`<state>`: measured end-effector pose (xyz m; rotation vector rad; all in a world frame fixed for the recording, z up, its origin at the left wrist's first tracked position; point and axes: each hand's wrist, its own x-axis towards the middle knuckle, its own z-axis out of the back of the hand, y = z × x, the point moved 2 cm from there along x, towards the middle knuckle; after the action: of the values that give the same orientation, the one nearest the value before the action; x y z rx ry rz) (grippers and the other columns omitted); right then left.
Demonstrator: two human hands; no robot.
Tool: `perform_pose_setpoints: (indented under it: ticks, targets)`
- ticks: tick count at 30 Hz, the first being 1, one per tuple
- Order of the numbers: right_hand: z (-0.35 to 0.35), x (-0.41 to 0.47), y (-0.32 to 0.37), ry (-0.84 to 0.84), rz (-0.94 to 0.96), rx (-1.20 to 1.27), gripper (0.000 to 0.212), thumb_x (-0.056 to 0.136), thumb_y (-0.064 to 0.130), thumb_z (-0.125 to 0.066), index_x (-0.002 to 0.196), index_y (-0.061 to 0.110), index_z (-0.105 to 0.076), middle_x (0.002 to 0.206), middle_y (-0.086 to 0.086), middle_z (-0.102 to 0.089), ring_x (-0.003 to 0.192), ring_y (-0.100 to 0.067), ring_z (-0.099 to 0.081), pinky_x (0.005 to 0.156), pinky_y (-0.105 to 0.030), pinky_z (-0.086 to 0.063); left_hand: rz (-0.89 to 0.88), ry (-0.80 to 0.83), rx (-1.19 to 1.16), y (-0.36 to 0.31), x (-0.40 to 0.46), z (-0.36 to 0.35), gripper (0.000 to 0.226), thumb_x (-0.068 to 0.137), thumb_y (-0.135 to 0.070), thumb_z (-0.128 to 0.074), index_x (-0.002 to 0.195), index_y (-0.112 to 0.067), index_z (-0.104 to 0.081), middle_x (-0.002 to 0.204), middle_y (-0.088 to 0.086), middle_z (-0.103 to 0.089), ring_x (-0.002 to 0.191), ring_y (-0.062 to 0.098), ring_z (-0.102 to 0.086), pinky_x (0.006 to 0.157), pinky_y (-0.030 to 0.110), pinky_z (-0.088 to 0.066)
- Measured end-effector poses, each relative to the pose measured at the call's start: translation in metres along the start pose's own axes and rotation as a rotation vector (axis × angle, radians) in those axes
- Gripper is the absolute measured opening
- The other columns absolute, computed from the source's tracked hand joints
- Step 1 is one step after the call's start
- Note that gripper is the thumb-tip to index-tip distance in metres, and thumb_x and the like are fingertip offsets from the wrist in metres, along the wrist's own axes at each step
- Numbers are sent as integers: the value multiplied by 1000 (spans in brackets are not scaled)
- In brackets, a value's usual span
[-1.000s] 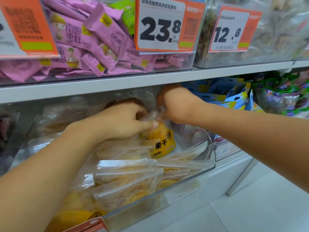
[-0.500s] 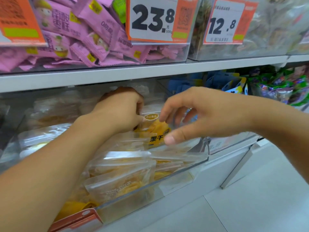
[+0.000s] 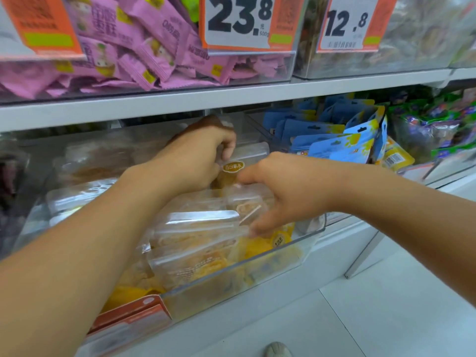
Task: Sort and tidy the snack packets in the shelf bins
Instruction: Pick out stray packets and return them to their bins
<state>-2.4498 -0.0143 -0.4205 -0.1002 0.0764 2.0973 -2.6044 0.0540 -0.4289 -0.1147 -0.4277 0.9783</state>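
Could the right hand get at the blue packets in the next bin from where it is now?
Probably yes. The right hand is spread over the clear packets in the front bin, and the blue packets stand upright just beyond it. Only a low clear divider lies between, and their tops look uncovered.

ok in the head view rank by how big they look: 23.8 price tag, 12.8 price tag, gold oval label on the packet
1. 23.8 price tag
2. 12.8 price tag, though both tags are cropped at the top
3. gold oval label, clearly smallest
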Motion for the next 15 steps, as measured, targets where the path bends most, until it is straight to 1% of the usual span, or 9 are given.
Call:
perform_pose_setpoints:
  ticks: [2,3,4,6,9,10,12,14,15]
  targets:
    - [-5,2,7,-24,10,-35,50,71,66,-74,99,28,-60,73,15,-47,76,-13,-49,65,-32,-43,30,54,-6,0,2,-1,34,78,-2,-64,73,-35,-61,101,-22,-58,91,10,-57,84,29,-46]
    - [-4,3,7,-56,12,-40,44,73,62,-75,90,25,-59,69,13,-46,70,-13,-47,59,-31,-39,36,81,-2,0,3,-2,39,81,-1,-61,77,-39,-65,113,-24,-59,102,11,-57,89,27,-45]
    - [-2,2,4,-85,7,-32,39,75,57,-77,81,23,-59,64,11,-45,64,-11,-45,55,-31,-36,41,111,5,-1,3,-3,42,83,-1,-59,82,-43,-67,118,-23,-59,106,11,-58,92,26,-44]
    - [6,3,-4,-118,0,-18,31,75,46,-82,73,22,-62,58,11,-45,61,-8,-43,58,-33,-40,44,155,26,1,4,-4,38,89,-6,-60,95,-42,-71,111,-17,-64,99,11,-59,86,24,-44]
    - [14,14,-9,-86,-1,-16,14,75,28,-86,83,22,-76,63,11,-52,73,-16,-54,70,-37,-50,28,188,57,2,5,0,16,98,-25,-58,97,-32,-72,98,-11,-67,92,15,-60,80,25,-42]
    - [15,21,-10,-90,0,-27,13,75,18,-84,84,22,-76,66,10,-54,77,-22,-59,70,-37,-51,25,195,28,0,5,2,22,101,-33,-53,93,-24,-72,95,-7,-70,91,18,-63,81,28,-46]
    - [13,35,-16,-139,-29,-90,25,75,-2,-70,81,22,-71,66,4,-50,76,-29,-60,63,-34,-47,74,240,-85,1,3,6,49,101,-53,-41,92,-17,-72,94,0,-72,92,21,-64,87,34,-50]
    - [7,46,-28,-201,-128,-84,35,75,-11,-56,80,22,-67,67,2,-43,72,-28,-55,57,-31,-40,74,335,-98,1,0,8,58,89,-74,-46,95,-22,-72,95,-5,-71,92,17,-64,88,34,-50]
    - [4,49,-33,-233,-171,-51,38,75,-12,-52,77,23,-66,68,2,-42,72,-29,-54,56,-30,-38,44,390,-26,3,-1,7,55,83,-76,-56,98,-26,-71,96,-8,-70,92,16,-63,87,34,-50]
